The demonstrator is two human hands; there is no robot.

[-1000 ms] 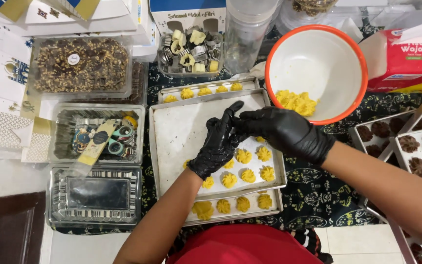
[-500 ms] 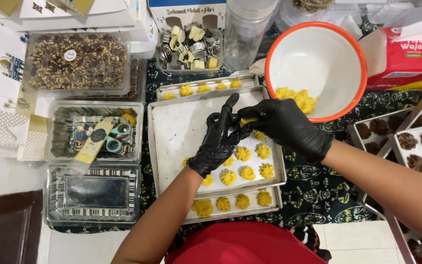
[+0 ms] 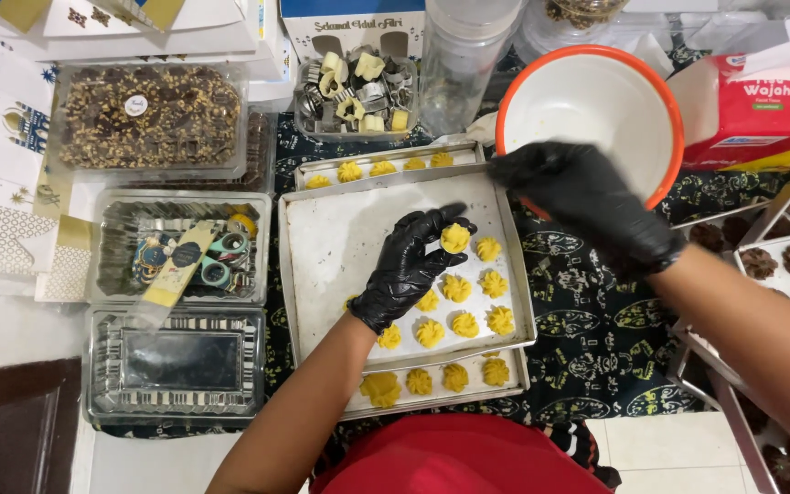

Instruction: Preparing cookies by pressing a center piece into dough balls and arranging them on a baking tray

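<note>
Lower tray [image 3: 432, 395], 6 o'clock: we count four yellow cookies. Baking tray [image 3: 340, 265], centre: our left hand [image 3: 409, 270], black-gloved, pinches yellow cookie [image 3: 455, 238] between fingertips above cookie rows. White bowl [image 3: 596, 110], 1 o'clock: our right hand [image 3: 587, 197] lies at rim, fingers curled, grip unreadable.

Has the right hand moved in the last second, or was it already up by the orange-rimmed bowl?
Yes. The right hand moved up and rightward off the baking tray to the orange-rimmed bowl, away from the left hand that holds a yellow cookie.
</note>
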